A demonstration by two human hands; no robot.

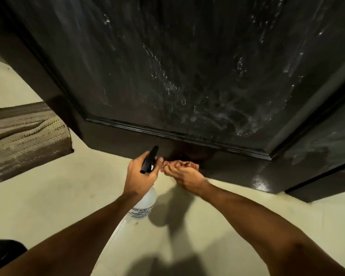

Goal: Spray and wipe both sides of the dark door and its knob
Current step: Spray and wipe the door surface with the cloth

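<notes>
the dark door [167, 66] fills the view from 9 through 12 to 3 o'clock, its recessed panel streaked with white spray droplets and smears, thickest toward 2 o'clock. a raised moulding [187, 136] runs along the panel's lower edge, with the plain bottom rail beneath it. no knob shows in this view.

just below centre, the left hand [141, 176] grips the neck of a spray bottle [143, 202], fingers wrapped closed around it; the black trigger head [150, 159] points up toward 12 o'clock, and the clear body with a printed label hangs below the hand. just to its 3 o'clock, the right hand [184, 174] is closed on a bunched reddish cloth [179, 163], held against the foot of the door's bottom rail. the two hands are almost touching.

the pale floor [58, 196] spreads across the lower half. at 9 o'clock a striped brown mat [26, 134] lies rumpled beside the door's edge.
</notes>
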